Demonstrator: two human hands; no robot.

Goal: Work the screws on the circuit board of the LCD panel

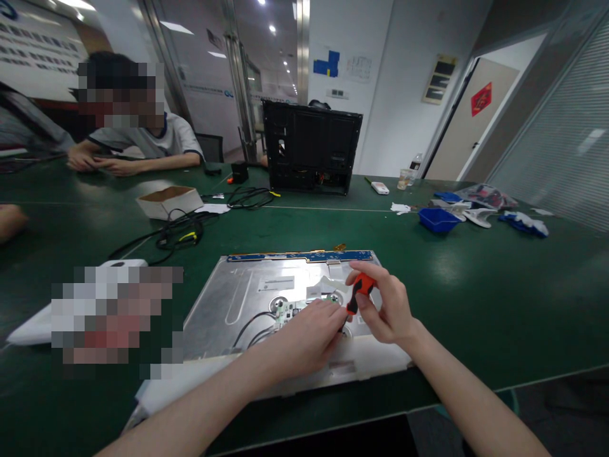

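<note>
A screwdriver (363,285) with an orange and black handle is gripped in my right hand (391,306), its shaft pointing down at the panel. My left hand (311,335) is closed, with its fingertips at the lower end of the screwdriver by the shaft; the thumb and the tip are hidden. Under both hands lies a silver metal display panel (214,317) with a blue circuit strip (290,257) along its far edge. A small green circuit board (287,310) with black cables sits on the panel, partly covered by my left hand.
A black monitor housing (311,149) stands upright farther back. Coiled black cables (183,236) and an open white box (170,203) lie to the left. On the right are a blue tray (438,220) and gloves (523,223). Another person (143,143) sits across the table.
</note>
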